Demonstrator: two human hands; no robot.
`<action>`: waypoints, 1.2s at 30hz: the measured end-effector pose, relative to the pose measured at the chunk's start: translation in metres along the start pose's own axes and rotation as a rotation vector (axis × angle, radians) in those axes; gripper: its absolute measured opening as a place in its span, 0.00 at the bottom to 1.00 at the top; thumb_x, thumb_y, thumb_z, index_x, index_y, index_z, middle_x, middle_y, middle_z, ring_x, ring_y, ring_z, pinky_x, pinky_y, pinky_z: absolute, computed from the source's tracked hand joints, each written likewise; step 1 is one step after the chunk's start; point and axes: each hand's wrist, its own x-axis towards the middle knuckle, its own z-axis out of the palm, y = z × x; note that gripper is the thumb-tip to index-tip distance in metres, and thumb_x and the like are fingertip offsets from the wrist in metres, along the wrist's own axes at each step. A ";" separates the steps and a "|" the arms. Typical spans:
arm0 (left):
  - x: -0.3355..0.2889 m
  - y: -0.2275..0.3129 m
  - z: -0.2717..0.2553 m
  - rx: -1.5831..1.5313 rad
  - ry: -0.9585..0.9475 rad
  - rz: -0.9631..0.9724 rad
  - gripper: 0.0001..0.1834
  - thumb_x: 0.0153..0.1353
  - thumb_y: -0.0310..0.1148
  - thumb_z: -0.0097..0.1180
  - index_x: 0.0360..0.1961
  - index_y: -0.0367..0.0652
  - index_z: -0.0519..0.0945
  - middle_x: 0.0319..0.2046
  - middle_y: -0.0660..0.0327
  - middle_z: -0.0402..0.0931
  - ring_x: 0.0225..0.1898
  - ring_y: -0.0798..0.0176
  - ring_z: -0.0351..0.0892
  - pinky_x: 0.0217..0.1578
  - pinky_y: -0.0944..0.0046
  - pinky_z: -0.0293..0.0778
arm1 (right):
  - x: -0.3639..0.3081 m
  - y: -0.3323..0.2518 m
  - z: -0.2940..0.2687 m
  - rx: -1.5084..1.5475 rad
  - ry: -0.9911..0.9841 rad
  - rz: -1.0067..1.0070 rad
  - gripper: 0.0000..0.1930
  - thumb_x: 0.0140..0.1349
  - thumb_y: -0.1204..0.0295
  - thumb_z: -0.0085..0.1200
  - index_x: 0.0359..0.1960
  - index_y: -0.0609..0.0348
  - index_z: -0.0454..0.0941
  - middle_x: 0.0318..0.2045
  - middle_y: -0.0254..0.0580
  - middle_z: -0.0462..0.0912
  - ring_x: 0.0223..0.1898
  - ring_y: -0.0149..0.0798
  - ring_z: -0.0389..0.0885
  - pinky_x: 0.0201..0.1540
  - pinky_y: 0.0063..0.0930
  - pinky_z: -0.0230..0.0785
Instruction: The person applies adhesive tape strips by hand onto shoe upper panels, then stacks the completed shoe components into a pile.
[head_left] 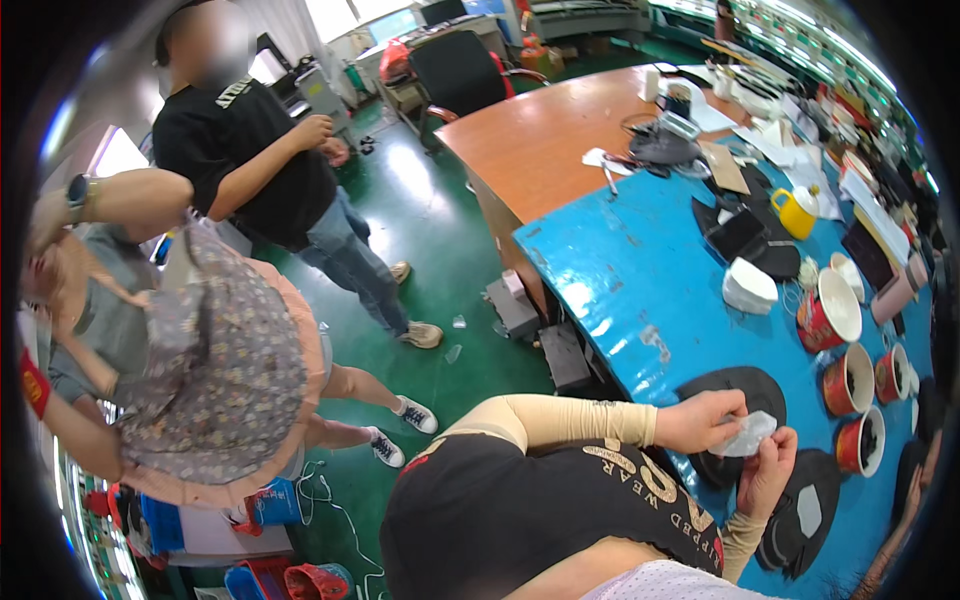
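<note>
Ok so you've got big gold and white capital letters running sideways down the black garment (500, 505) low in your view, plus pale lettering on the black T-shirt (245, 130) to your left. White print on the blue box (277, 500) is too small to make out tbh.

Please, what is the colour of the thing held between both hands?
The held piece is translucent whitish, as the head view shows.
</note>
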 end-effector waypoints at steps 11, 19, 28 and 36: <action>0.022 -0.015 0.035 -0.032 -0.074 0.022 0.09 0.57 0.27 0.53 0.39 0.37 0.73 0.32 0.57 0.72 0.34 0.63 0.73 0.36 0.65 0.71 | -0.030 -0.029 -0.005 -0.365 0.266 -0.173 0.10 0.57 0.79 0.51 0.37 0.57 0.65 0.31 0.30 0.68 0.34 0.23 0.68 0.37 0.19 0.66; 0.035 -0.008 0.026 0.230 -0.012 0.577 0.22 0.53 0.21 0.57 0.49 0.38 0.67 0.49 0.55 0.65 0.43 0.62 0.69 0.43 0.66 0.67 | -0.045 -0.031 0.004 -0.392 0.401 -0.260 0.10 0.57 0.77 0.53 0.37 0.56 0.64 0.29 0.28 0.70 0.31 0.19 0.68 0.34 0.15 0.65; 0.037 0.002 0.042 -0.202 -0.233 0.009 0.14 0.55 0.19 0.56 0.44 0.33 0.73 0.40 0.60 0.74 0.42 0.67 0.74 0.44 0.69 0.70 | -0.039 -0.027 0.016 -0.171 0.313 -0.277 0.07 0.55 0.77 0.52 0.35 0.60 0.68 0.28 0.31 0.73 0.31 0.22 0.72 0.35 0.18 0.67; 0.049 0.019 0.046 -0.395 -0.198 -0.181 0.08 0.58 0.21 0.53 0.40 0.33 0.76 0.35 0.62 0.77 0.37 0.73 0.75 0.38 0.75 0.71 | -0.039 -0.043 0.011 -0.215 0.352 -0.210 0.09 0.58 0.81 0.49 0.40 0.60 0.66 0.34 0.34 0.74 0.37 0.25 0.75 0.40 0.18 0.71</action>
